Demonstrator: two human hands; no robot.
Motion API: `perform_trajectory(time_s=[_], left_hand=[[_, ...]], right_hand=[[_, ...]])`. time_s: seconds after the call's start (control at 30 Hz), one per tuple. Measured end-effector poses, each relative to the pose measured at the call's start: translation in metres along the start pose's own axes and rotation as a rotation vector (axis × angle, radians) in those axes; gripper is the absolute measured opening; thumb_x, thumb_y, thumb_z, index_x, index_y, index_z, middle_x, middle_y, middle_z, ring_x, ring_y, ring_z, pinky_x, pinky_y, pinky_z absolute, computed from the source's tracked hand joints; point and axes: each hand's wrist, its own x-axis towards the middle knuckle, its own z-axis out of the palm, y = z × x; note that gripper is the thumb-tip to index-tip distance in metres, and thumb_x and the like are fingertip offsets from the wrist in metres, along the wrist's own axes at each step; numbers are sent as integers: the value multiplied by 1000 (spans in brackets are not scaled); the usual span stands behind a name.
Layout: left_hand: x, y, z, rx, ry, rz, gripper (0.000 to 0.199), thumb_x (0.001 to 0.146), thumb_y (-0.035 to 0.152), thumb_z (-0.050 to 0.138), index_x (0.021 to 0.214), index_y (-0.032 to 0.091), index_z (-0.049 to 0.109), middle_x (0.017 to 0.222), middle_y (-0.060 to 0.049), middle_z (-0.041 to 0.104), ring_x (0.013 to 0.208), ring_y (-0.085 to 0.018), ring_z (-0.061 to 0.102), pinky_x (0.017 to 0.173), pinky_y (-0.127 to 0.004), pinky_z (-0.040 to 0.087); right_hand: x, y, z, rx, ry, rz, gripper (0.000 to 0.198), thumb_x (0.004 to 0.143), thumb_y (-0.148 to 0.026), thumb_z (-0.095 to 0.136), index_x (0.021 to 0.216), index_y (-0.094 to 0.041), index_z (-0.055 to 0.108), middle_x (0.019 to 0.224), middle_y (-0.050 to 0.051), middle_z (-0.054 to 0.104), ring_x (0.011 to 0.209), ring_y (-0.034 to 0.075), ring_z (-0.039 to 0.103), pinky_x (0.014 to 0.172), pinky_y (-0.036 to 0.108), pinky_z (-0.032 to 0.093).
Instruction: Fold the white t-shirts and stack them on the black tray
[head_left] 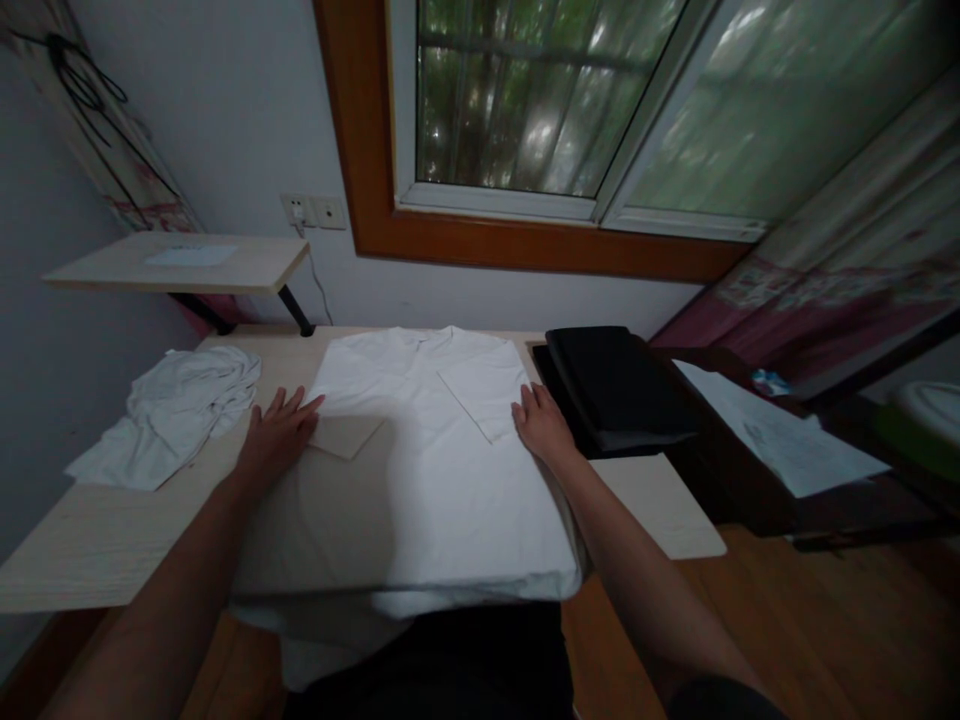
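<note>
A white short-sleeved shirt [450,490] lies spread across the light wooden desk [97,540], its collar towards the wall and its hem hanging over the front edge. Both sleeves lie on the body of the shirt. At the shirt's left side, by the sleeve, rests my left hand [283,428], fingers spread and flat. My right hand [541,422] lies on the opposite side edge with its fingers stretched out over the cloth. Neither hand has its fingers wrapped round anything. A shadow covers the left part of the shirt.
A crumpled white cloth [180,405] lies on the desk at left, below a raised shelf [180,265]. Black folders [619,385] are stacked at right. Beyond them, a paper sheet [772,425] lies on a dark surface. A window [540,110] is behind the desk.
</note>
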Motion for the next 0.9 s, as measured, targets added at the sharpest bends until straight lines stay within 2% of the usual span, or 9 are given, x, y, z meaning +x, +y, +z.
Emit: perform_trajectory(time_s=[0.13,0.27,0.4,0.5,0.6,0.7,0.8,0.9], left_hand=[[-1,1,0,-20,-11,-13,54,105,39,26,155,28,44,163,-6,39,154,-39,24,115,-72,26],[-2,8,-4,-31,22,-29,54,104,37,29,154,26,45,161,-7,42,153,-40,26,114,-72,27],[-1,15,-9,-8,104,-19,51,100,32,37,147,25,54,156,-11,48,149,-40,31,111,-72,31],[3,23,-15,-12,189,35,43,95,27,43,131,20,66,150,-15,54,143,-38,40,113,-64,36],[5,37,-20,-49,191,134,36,94,25,46,120,18,71,131,-16,64,128,-32,54,110,-50,44],[3,55,-20,-56,155,187,34,96,28,45,120,19,69,118,-13,68,113,-30,59,103,-45,50],[1,66,-17,-47,192,174,35,98,29,44,122,18,67,123,-12,67,115,-30,58,107,-45,48],[3,68,-14,-69,211,142,37,99,30,43,125,16,65,131,-14,64,121,-30,55,109,-45,46]], right_hand=[[-7,0,-7,-25,16,-21,53,104,-34,34,143,-2,51,145,25,52,140,35,43,118,46,36],[-17,-4,-16,-55,40,-32,49,103,-31,37,139,-3,54,139,25,56,133,36,46,113,48,39],[-19,-11,-26,-86,21,4,46,102,-29,39,134,-2,56,138,26,56,130,36,47,110,47,42],[-15,-18,-33,-99,16,-14,41,99,-23,41,130,-2,60,139,26,55,130,37,47,111,47,40],[-12,-28,-36,-49,8,-118,40,98,-17,43,131,-3,60,136,24,57,126,34,49,112,46,40],[-13,-40,-33,47,-12,-207,42,98,-21,46,138,-11,57,134,18,60,122,32,51,108,44,45],[-16,-47,-28,111,-3,-222,39,100,-29,48,135,-16,59,134,15,60,124,31,50,109,45,45],[-15,-46,-21,146,25,-190,43,101,-33,47,137,-14,57,139,16,57,129,31,48,113,46,42]])
